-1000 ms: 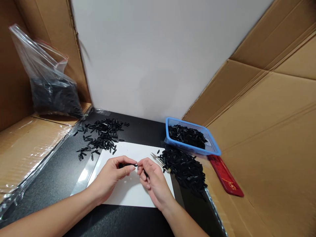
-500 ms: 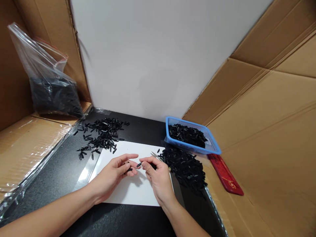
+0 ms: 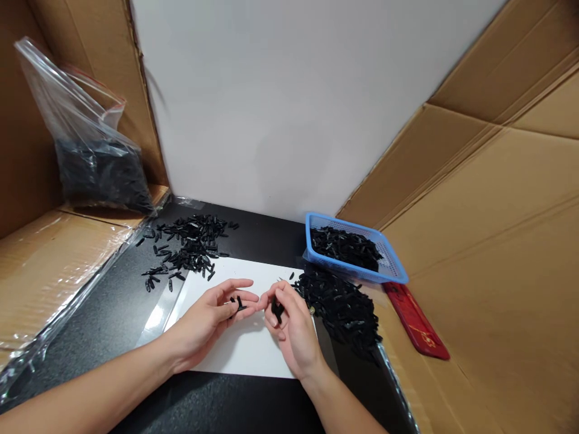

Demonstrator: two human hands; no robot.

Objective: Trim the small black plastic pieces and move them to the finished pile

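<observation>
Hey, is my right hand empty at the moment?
No, the right hand is curled around small black pieces, above the white sheet.

A white panel stands behind the black surface — a left cardboard panel and a right cardboard panel flank it. A flat red item — marked in yellow — lies beside the latter.
</observation>
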